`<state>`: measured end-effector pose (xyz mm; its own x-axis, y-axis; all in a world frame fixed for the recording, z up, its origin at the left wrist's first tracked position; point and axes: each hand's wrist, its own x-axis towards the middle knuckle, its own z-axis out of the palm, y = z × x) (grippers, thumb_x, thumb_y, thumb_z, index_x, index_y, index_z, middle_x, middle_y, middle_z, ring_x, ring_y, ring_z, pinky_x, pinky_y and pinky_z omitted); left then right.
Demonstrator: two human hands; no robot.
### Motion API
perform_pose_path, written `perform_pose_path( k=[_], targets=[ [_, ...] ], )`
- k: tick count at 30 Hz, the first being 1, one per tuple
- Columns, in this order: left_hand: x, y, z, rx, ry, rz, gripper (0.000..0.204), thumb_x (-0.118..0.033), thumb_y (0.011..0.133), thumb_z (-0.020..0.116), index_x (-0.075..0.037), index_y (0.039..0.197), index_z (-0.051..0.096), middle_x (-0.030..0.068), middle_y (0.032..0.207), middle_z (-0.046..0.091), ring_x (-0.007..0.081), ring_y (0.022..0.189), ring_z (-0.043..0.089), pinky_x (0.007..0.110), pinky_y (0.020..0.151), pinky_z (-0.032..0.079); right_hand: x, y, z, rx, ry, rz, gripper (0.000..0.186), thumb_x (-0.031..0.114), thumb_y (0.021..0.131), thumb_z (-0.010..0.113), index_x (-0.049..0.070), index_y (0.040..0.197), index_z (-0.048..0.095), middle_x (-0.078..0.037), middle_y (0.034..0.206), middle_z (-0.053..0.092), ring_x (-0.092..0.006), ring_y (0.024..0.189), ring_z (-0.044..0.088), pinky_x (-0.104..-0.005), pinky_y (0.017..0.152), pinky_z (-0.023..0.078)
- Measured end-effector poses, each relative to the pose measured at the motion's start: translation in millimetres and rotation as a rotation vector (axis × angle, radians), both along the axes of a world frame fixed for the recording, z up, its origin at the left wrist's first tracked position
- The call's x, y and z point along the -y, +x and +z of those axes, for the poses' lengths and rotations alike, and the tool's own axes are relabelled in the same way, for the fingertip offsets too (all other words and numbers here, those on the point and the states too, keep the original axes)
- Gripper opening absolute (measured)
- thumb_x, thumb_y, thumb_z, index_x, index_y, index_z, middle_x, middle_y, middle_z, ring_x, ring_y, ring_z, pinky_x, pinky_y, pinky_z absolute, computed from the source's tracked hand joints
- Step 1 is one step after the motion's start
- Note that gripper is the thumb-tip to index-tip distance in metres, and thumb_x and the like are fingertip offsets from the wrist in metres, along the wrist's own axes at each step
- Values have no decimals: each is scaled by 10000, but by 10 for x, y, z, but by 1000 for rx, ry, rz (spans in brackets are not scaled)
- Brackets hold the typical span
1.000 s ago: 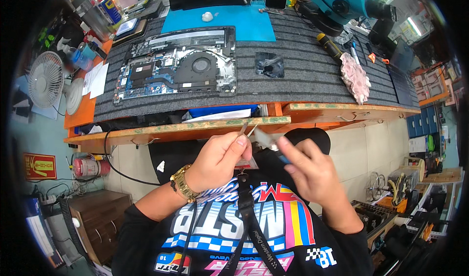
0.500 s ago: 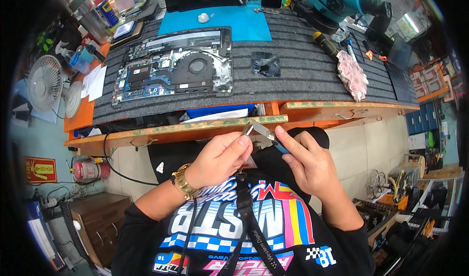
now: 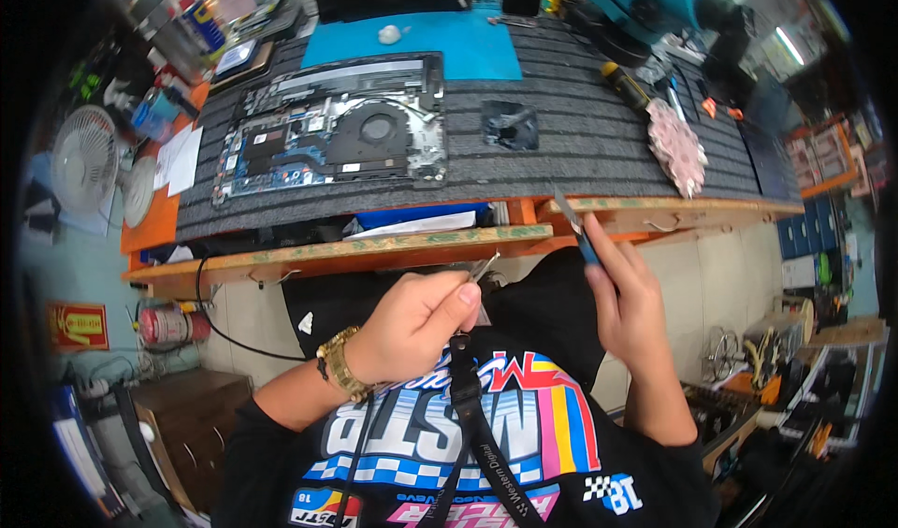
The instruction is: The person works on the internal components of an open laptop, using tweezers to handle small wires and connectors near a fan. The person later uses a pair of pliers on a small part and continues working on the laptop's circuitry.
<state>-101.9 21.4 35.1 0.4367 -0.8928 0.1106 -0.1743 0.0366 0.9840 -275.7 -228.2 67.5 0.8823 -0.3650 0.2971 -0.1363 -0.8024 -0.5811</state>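
Observation:
My left hand (image 3: 419, 320), a gold watch at its wrist, is closed around a slim metal piece (image 3: 485, 266). Only its tip shows past my thumb, too little to tell its kind. In my right hand (image 3: 630, 289) is a knife (image 3: 586, 247) with a blue handle, its flat blade pointing up toward the desk's front edge. Both hands are over my lap, apart from each other. Beyond them, on the striped grey mat (image 3: 561, 168), lies an opened laptop base (image 3: 281, 149) with its fan (image 3: 377, 131) and circuit board exposed.
A small dark square sheet (image 3: 510, 124) lies right of the laptop. Farther right are a crumpled pink cloth (image 3: 675, 149) and a yellow-and-black screwdriver handle (image 3: 622, 86). A teal microscope (image 3: 636, 0) stands behind. An open drawer (image 3: 374, 247) juts out between desk and lap.
My right hand has swung right and away from the metal piece, turning the knife more upright. My left hand has stayed nearly in place, still gripping the piece.

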Motion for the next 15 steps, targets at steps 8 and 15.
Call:
perform_pose_path(
  k=[8, 15],
  targets=[
    [88, 44, 1, -13, 85, 40, 463, -272, 1285, 551, -8, 946, 723, 74, 788, 713, 167, 717, 658, 351, 714, 541, -238, -148, -97, -62, 43, 170, 737, 59, 1035, 842, 216, 1732, 663, -147, 1024, 664, -397, 801, 729, -504, 716, 609],
    [93, 29, -45, -250, 55, 24, 506, -324, 1303, 515, -4, 991, 751, 23, 712, 647, 117, 663, 574, 329, 673, 498, -128, -123, -50, 47, 62, 247, 751, 46, 1008, 848, 177, 1725, 671, -135, 1024, 672, -353, 778, 713, -477, 702, 609]
  ],
)
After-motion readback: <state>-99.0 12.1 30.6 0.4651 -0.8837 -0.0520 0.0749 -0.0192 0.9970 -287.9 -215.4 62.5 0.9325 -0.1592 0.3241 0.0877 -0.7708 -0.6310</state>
